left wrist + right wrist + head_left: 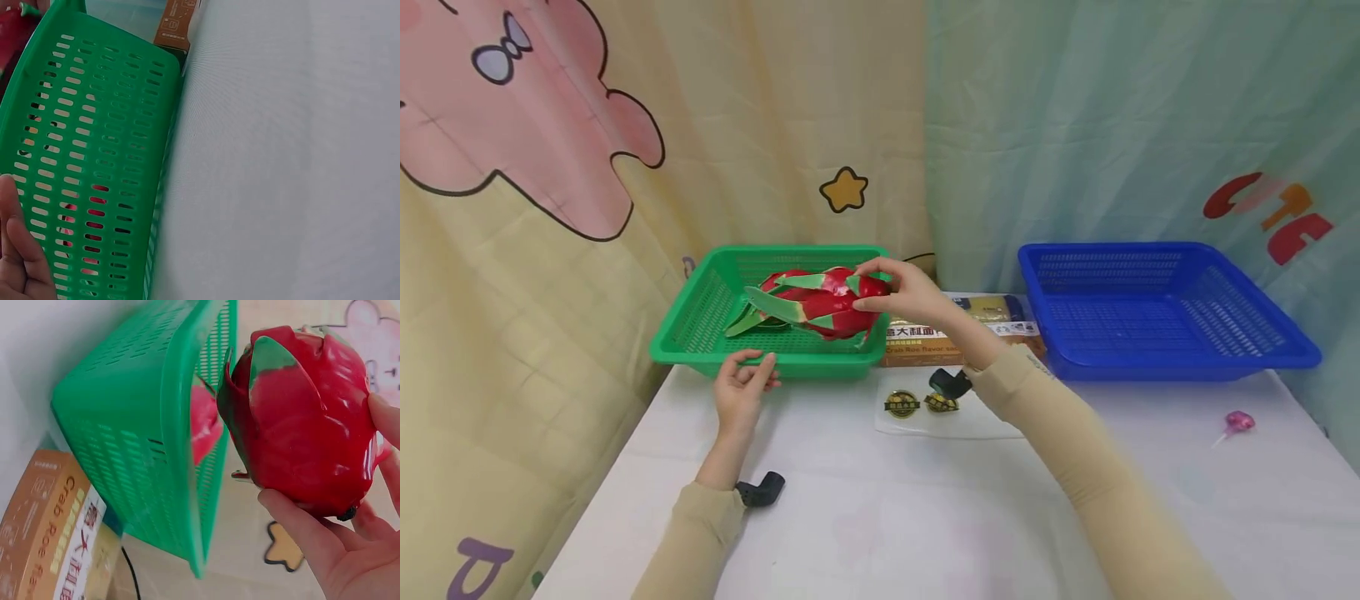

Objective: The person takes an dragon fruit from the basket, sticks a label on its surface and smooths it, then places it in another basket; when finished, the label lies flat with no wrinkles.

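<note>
My right hand (910, 292) grips a red dragon fruit (306, 425) with green-tipped scales, thumb on one side and fingers on the other. In the head view the fruit is over the right part of the green basket (700, 364). Another dragon fruit (205, 422) lies in the basket, largely hidden behind the held one in the head view. My left hand (745, 387) is at the basket's front rim, its fingers loosely bent. The left wrist view shows its fingertips (7, 187) right at the rim, beside the slotted wall.
A blue basket (1180, 367) stands at the back right. Between the baskets lie a brown box (917, 350) and a yellow packet (988, 308). In front is a clear bag with gold-black labels (902, 404). A pink lollipop (1238, 422) lies at the right. Curtains hang behind.
</note>
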`<state>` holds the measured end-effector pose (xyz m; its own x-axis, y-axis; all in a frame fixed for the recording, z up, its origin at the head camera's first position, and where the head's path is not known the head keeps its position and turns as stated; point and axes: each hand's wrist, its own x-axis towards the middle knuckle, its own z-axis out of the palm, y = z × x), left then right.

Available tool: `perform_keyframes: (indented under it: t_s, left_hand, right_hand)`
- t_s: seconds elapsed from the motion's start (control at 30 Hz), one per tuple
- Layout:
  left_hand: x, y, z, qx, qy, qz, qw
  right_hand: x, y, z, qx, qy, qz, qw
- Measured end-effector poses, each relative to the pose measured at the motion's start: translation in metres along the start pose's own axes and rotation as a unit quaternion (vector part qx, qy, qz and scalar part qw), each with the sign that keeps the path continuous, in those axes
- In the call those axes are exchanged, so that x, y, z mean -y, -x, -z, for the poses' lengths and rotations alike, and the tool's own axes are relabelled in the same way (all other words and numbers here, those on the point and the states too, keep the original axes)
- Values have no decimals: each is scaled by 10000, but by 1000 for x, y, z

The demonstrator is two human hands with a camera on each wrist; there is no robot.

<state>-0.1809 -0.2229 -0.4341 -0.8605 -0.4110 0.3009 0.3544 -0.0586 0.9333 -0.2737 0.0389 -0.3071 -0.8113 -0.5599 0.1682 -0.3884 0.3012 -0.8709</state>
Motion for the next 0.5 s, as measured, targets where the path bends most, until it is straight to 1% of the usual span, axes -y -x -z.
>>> perform_keyframes:
  t_s: [0.07, 0.17, 0.23, 0.27, 0.3, 0.33, 0.37, 0.4, 0.43, 0.47, 0.5]
  left_hand:
    - [-1, -1, 0, 38, -164, 16, 9999]
    - [-4, -1, -2, 86, -402, 50, 9991]
    - [-7, 1, -3, 96, -548, -64, 9984]
    - [-9, 3, -5, 98, -595, -191, 9980]
    - [-12, 6, -8, 104, -621, -425, 9971]
    - [-16, 10, -11, 133, -642, -762, 9949]
    - [-20, 14, -16, 173, -683, -1131, 9911]
    - [-25, 19, -21, 250, -753, -1540, 9849]
    - [-30, 24, -27, 388, -791, -1975, 9763]
    - [-35, 29, -34, 569, -835, -2399, 9655]
    - [-39, 35, -40, 805, -934, -2779, 9527]
  right_hand:
    - [2, 19, 10, -45, -105, 40, 9999]
    - [3, 49, 22, -110, -291, -36, 9995]
    - [2, 71, 27, -145, -449, -182, 9987]
    - [1, 82, 29, -149, -495, -261, 9983]
    - [-1, 93, 30, -146, -543, -327, 9979]
    - [-3, 103, 31, -148, -603, -399, 9973]
    - [-6, 114, 32, -153, -621, -459, 9969]
    - [-8, 124, 32, -160, -661, -552, 9962]
    - [-11, 134, 32, -148, -724, -610, 9954]
    - [-15, 144, 32, -141, -714, -641, 9953]
    - [-19, 153, 32, -113, -773, -690, 9946]
